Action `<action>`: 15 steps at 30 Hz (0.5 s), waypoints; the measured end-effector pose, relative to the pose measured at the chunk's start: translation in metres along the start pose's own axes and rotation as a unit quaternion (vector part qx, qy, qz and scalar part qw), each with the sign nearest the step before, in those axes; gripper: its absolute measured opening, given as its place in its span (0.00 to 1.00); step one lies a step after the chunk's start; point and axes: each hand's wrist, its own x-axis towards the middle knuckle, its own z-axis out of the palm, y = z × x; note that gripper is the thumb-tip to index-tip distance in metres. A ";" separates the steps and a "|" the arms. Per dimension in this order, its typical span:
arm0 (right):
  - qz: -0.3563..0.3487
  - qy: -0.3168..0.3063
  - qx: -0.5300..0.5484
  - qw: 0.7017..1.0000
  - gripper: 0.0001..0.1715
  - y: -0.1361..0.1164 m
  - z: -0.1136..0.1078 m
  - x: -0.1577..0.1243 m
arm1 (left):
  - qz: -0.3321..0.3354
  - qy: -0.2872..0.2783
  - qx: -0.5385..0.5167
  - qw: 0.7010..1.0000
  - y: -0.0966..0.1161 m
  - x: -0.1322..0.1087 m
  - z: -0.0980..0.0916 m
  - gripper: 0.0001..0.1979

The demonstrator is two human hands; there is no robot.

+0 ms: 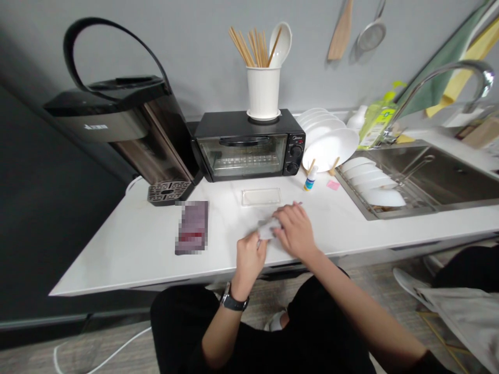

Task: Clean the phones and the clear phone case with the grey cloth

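Near the front of the white counter (230, 223), my left hand (249, 257) is closed on one end of a pale, partly see-through piece (268, 228). My right hand (295, 228) has its fingers bent over the other end of the same piece, pinching it. The piece is blurred, so what it is cannot be told. Just behind my hands lies a clear shallow rectangular case (261, 197). A small white bottle with a blue label (311, 179) stands behind and to the right, beside a pink slip (333, 185). A purple-grey blurred packet (193, 227) lies to the left.
A black toaster oven (249, 150) carries a white cup (264, 93) of chopsticks. The drinks machine (156, 135) is at left. Plates (329, 148) in a rack, a sink (448, 179) with bowls (374, 179) and a soap bottle (377, 124) are at right. A person's leg shows at lower right.
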 end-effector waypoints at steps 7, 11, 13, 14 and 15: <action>-0.116 -0.012 0.007 0.993 0.24 -0.005 0.006 0.004 | -0.025 0.004 0.022 0.999 -0.008 -0.003 0.004 0.11; 0.043 0.045 -0.041 0.997 0.24 0.006 0.005 0.007 | -0.029 0.018 0.004 0.999 -0.005 -0.003 0.003 0.13; 0.050 0.051 -0.038 0.997 0.24 0.005 0.006 0.008 | -0.028 0.020 0.005 0.999 -0.006 -0.003 0.004 0.13; 0.002 0.039 -0.021 0.999 0.23 0.002 0.007 0.008 | -0.025 0.019 0.010 0.999 -0.006 -0.003 0.004 0.12; -0.061 0.023 -0.001 0.998 0.22 -0.001 0.008 0.008 | -0.021 0.019 0.016 0.999 -0.007 -0.003 0.004 0.12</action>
